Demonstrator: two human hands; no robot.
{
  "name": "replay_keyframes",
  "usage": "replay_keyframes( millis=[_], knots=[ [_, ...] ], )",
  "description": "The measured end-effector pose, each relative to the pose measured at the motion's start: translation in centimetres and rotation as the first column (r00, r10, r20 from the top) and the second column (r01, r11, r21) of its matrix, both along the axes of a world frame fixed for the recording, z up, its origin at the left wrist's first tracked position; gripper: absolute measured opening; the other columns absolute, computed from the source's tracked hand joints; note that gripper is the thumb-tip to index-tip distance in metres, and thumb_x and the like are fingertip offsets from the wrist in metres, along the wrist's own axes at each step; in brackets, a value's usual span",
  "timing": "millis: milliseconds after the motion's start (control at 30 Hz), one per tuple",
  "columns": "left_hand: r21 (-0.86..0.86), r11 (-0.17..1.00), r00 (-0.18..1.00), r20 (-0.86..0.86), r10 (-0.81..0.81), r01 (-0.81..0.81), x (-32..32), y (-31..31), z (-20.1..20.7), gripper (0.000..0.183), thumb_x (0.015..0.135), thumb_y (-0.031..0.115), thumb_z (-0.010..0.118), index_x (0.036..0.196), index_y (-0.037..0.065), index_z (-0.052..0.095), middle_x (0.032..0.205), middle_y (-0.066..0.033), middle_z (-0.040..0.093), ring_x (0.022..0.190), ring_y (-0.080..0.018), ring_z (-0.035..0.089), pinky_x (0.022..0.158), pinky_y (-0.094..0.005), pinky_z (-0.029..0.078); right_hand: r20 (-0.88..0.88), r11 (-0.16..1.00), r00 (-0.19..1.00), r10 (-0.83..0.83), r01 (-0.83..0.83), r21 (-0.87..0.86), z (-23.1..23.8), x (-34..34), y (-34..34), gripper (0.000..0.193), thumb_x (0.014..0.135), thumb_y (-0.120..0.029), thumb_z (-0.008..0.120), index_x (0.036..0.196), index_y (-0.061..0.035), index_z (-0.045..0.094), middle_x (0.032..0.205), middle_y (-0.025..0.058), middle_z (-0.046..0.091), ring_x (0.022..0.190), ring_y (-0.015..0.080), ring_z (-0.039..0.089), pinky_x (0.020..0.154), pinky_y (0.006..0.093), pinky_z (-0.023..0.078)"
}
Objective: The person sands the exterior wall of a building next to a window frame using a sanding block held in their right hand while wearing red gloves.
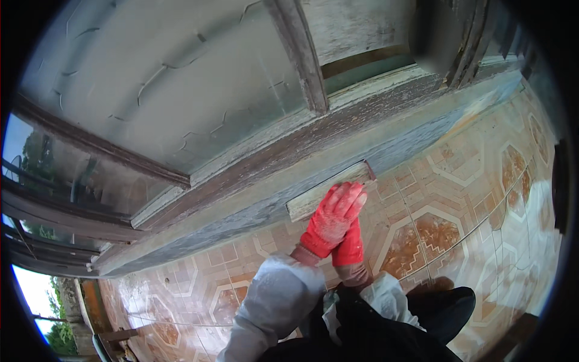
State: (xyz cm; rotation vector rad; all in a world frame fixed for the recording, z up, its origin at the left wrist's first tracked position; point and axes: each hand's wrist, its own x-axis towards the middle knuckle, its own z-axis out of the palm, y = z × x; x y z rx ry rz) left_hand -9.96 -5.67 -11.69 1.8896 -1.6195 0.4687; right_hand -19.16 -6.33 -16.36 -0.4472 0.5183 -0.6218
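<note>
A flat, rectangular plastering float, whitish with a reddish-brown far end, lies against the lower face of the low grey wall. My left hand, in a dusty red glove, is closed over it with the fingers together and pointing forward. Partly tucked beneath the left is my right hand, also red-gloved. Its fingers are mostly hidden, but it appears to grip the same float. The strip of wall around the float looks patchy, grey and wet.
Above the wall runs a weathered wooden window frame with cloudy glass panes. Patterned beige and brown floor tiles stretch along the wall's foot. My dark-clothed knee is bent close to the floor. Greenery shows at the lower left.
</note>
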Motion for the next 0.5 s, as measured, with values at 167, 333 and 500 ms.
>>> replay_keyframes(
  millis=[167,333,500],
  knots=[
    [-0.151,0.941,0.908,-0.346,0.236,-0.303,1.6,6.5,2.5,0.051,0.09,-0.006,0.049,0.14,-0.003,0.04,0.141,-0.023,0.041,0.123,-0.0375,0.051,0.105,-0.0423,0.042,-0.237,0.852,0.936,-0.261,0.108,-0.513,2.9,5.5,2.1,0.041,0.095,-0.019,0.053,0.13,-0.0001,0.041,0.114,0.0105,0.057,0.099,0.02,0.056,0.088,0.0341,0.046],
    [-0.275,0.856,0.814,-0.526,0.247,-0.437,-1.0,9.7,4.8,0.066,0.085,-0.013,0.048,0.147,-0.001,0.029,0.149,-0.0181,0.031,0.13,-0.0321,0.045,0.107,-0.0401,0.039,-0.333,0.71,0.652,-0.681,0.478,-0.517,5.9,8.6,-3.8,0.023,0.089,-0.02,0.057,0.102,-0.0026,0.049,0.088,0.0049,0.053,0.082,0.0158,0.053,0.073,0.0326,0.045],
    [-0.282,0.856,0.825,-0.507,0.251,-0.434,-1.6,13.5,4.1,0.064,0.086,-0.011,0.047,0.147,0.001,0.033,0.15,-0.0164,0.032,0.129,-0.0293,0.045,0.107,-0.0391,0.038,-0.108,0.835,0.834,-0.541,0.518,-0.185,4.4,1.0,-29.8,0.04,0.088,-0.04,0.06,0.105,-0.004,0.058,0.094,0.0105,0.064,0.084,0.0234,0.063,0.067,0.0365,0.052]
  ],
)
